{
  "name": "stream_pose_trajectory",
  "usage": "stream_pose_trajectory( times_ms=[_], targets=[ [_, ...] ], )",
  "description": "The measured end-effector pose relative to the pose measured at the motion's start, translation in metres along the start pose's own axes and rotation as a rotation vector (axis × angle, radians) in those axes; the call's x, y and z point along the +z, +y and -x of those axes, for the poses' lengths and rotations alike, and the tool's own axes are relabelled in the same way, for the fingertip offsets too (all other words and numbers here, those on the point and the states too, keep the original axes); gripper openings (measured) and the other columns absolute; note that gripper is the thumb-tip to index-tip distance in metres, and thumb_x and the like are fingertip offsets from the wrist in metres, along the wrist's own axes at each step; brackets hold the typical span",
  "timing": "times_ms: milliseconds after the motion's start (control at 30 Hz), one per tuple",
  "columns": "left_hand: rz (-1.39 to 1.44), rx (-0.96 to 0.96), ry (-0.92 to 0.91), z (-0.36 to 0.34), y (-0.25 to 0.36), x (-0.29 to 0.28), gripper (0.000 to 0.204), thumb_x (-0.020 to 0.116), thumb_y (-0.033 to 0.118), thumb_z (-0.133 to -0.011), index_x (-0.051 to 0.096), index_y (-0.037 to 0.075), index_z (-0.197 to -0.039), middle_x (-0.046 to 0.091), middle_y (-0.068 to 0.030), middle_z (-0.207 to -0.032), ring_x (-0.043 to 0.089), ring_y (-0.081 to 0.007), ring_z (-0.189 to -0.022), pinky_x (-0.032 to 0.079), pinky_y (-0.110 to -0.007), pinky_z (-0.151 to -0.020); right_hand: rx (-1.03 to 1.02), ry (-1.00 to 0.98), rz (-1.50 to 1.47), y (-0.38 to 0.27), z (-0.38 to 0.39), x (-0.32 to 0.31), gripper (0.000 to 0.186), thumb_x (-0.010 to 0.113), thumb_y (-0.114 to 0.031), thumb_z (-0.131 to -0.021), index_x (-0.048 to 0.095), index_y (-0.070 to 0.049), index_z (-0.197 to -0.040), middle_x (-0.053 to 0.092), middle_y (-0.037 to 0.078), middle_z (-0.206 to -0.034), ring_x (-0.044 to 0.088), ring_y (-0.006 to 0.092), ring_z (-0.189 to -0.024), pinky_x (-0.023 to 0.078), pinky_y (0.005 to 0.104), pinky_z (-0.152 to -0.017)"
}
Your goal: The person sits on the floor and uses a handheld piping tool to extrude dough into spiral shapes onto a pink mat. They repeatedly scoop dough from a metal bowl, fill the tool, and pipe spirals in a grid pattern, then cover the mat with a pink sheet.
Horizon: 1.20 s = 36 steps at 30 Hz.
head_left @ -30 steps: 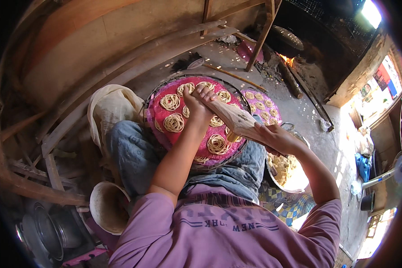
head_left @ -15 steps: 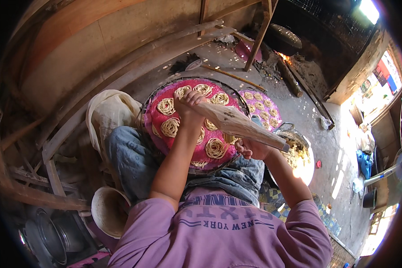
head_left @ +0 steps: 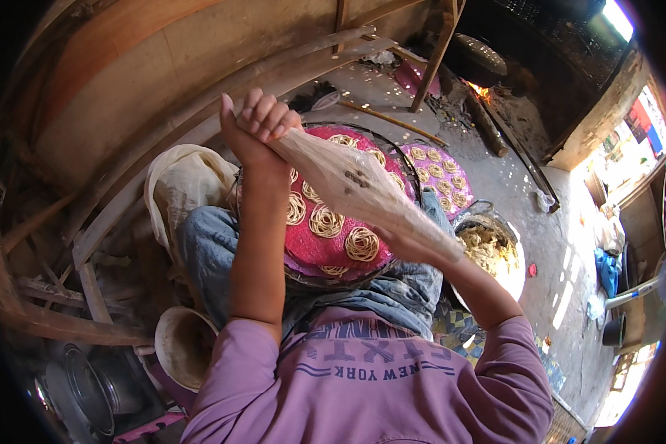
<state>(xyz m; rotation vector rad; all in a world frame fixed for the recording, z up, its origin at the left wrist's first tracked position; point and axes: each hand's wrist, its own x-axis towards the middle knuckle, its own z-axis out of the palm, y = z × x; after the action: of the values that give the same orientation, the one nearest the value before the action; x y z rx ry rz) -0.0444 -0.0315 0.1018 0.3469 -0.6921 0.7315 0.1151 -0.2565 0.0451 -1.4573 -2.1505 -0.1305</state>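
A long, pale wooden tool (head_left: 325, 166), wide in the middle with a few dark spots, slants across in front of me, blurred by motion. My left hand (head_left: 263, 124) is closed round its upper left end, thumb pointing up. My right hand (head_left: 411, 248) is under its lower right part, fingers curled and partly hidden; what they grip is out of sight. Beneath the tool, a round tray covered with bright pink sheeting (head_left: 303, 248) rests at my knees. Coiled nests of pale dough strands (head_left: 362, 244) lie spread over it.
A purple sheet (head_left: 451, 166) with more nests lies on the floor beyond. At my right stands a metal pot (head_left: 522, 255) of yellowish dough (head_left: 485, 251). A fire (head_left: 481, 90) burns under a dark pan (head_left: 475, 59). A pale cloth-covered bundle (head_left: 185, 174) and a bucket (head_left: 181, 348) stand left.
My left hand has swung up and to the left, lifting its end of the wooden tool. The right hand has shifted slightly left, its fingers now more hidden. More nests show on the tray.
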Motion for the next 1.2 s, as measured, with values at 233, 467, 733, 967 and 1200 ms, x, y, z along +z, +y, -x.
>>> stream_pose_trajectory(
  times_ms=[233,467,733,967,1200],
  targets=[
    [-0.966,0.085,-0.045,-0.015,-0.017,0.081,0.053,0.049,0.062,-0.09,0.054,0.01,-0.095,0.061,-0.0078,-0.088,0.06,-0.0164,-0.082,0.05,-0.033,-0.079,0.614,-0.153,-0.711,-0.019,-0.002,-0.108,0.082,0.041,-0.061,-0.095,0.028,-0.001,-0.148,0.062,0.013,-0.111,0.059,0.0167,-0.093,0.048,0.0308,-0.077],
    [-1.606,-0.961,-0.759,0.05,-0.076,0.112,0.037,0.049,0.026,-0.096,0.054,0.003,-0.124,0.061,-0.0118,-0.113,0.059,-0.0188,-0.101,0.049,-0.031,-0.088,0.228,-0.362,-0.351,-0.028,0.025,-0.101,0.08,0.041,-0.063,-0.093,0.04,-0.001,-0.143,0.064,0.016,-0.063,0.064,0.0305,-0.052,0.051,0.0411,-0.058],
    [-1.884,-1.255,-0.698,0.097,-0.159,0.055,0.025,0.054,0.019,-0.093,0.059,0.004,-0.112,0.057,-0.0102,-0.102,0.056,-0.0173,-0.093,0.049,-0.03,-0.075,0.246,0.036,-0.574,0.019,0.008,-0.066,0.054,0.032,-0.041,-0.102,0.048,-0.004,-0.138,0.055,0.011,-0.07,0.055,0.0253,-0.061,0.044,0.0345,-0.063],
    [-0.913,-1.259,-0.321,0.071,-0.195,-0.019,0.028,0.069,0.023,-0.087,0.062,0.007,-0.109,0.06,-0.0035,-0.093,0.057,-0.0114,-0.082,0.049,-0.029,-0.068,-0.363,-0.149,-0.241,-0.041,-0.004,-0.158,0.07,0.076,-0.015,-0.081,0.039,0.001,-0.138,0.063,0.016,-0.092,0.063,0.0269,-0.061,0.052,0.0364,-0.051],
    [-1.857,-0.958,-0.795,0.019,-0.227,0.008,0.02,0.066,0.012,-0.078,0.067,0.002,-0.094,0.068,-0.0157,-0.084,0.066,-0.0295,-0.075,0.052,-0.037,-0.072,0.606,0.532,-0.23,0.018,0.078,-0.191,0.037,0.046,-0.01,-0.101,0.035,-0.01,-0.136,0.048,-0.001,-0.07,0.043,0.0074,-0.052,0.038,0.023,-0.048]
  ],
)
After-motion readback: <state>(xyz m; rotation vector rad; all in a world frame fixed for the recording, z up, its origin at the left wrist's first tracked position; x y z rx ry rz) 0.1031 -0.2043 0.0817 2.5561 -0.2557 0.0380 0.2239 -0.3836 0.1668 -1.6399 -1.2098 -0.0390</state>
